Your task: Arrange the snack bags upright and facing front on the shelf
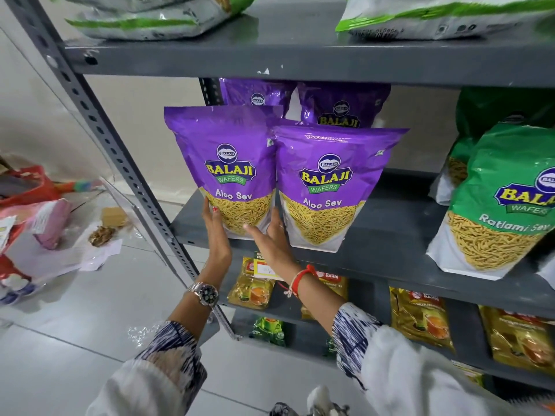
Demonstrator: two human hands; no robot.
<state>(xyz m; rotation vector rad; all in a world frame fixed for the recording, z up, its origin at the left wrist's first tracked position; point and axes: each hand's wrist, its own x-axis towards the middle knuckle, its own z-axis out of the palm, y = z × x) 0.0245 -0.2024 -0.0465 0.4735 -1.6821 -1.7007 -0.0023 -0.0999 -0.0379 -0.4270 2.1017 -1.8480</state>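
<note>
Two purple Balaji Aloo Sev bags stand upright and face front on the grey middle shelf [393,235]. The left purple bag [222,151] is pressed between my hands at its lower part. My left hand [214,232] lies flat on its left edge. My right hand [271,238] is on its right edge, in the gap beside the right purple bag [327,181]. Two more purple bags [342,106] stand behind them. A green Ratlami Sev bag [504,199] stands upright at the right, with another green bag behind it.
The shelf above [300,58] carries white-and-green bags [150,19] lying flat. Yellow tea packs [252,286] fill the shelf below. A perforated grey post [99,124] runs down the left side. Loose bags and paper [30,211] lie on the tiled floor at left.
</note>
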